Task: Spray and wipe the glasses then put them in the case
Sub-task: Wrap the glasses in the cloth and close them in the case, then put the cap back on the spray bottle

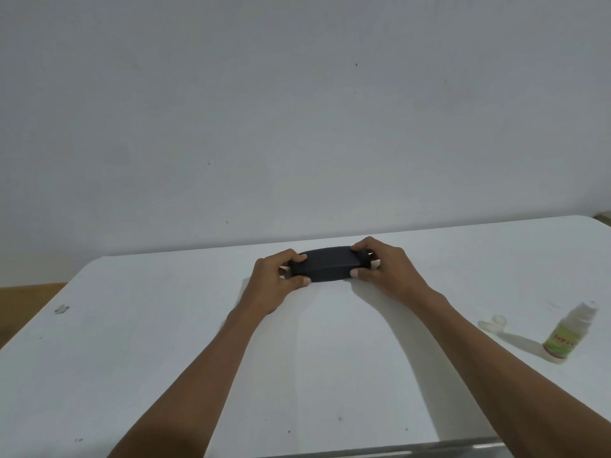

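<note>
We grip a closed black case (325, 263) at both ends, left hand (277, 279) and right hand (383, 269) fingers curled round it, far across the white desk (165, 342); spray bottle (570, 332) stands right

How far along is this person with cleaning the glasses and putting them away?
No glasses are in view. The spray bottle stands uncapped at the right, its clear cap lying beside it. Both hands, the left hand and right hand, grip the ends of the closed black case on the table. Whether the glasses are inside cannot be told, so it is either the very start or the very end.
</note>
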A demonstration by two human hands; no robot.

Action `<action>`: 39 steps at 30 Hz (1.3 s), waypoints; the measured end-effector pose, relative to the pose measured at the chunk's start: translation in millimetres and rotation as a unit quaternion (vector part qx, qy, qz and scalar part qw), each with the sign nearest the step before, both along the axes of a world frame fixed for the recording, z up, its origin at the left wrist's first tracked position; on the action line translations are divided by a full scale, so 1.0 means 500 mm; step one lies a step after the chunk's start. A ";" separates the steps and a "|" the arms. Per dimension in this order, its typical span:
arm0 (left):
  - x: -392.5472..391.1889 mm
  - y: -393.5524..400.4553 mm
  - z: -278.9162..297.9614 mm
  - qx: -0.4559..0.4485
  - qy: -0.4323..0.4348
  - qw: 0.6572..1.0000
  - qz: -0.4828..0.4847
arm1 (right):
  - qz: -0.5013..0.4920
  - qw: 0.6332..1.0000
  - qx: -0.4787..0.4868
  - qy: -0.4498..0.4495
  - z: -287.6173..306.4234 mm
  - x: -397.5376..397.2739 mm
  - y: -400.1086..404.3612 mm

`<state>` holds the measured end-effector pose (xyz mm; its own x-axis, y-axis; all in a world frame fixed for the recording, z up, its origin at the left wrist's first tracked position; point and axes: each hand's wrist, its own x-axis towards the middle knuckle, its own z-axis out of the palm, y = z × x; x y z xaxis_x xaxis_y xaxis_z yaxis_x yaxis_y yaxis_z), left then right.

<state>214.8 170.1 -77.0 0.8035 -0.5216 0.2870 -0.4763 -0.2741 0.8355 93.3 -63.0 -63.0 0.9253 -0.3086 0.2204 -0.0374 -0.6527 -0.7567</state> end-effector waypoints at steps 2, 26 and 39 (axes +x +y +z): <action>0.016 -0.007 0.003 -0.016 0.004 1.000 0.008 | -0.002 1.000 0.006 -0.009 0.000 0.024 -0.004; 0.088 -0.077 -0.020 0.026 -0.101 0.993 0.053 | -0.091 0.989 -0.112 0.029 0.022 0.122 0.007; -0.187 -0.115 0.068 0.033 -0.077 0.996 0.012 | -0.203 0.971 -0.125 -0.026 0.083 -0.184 0.073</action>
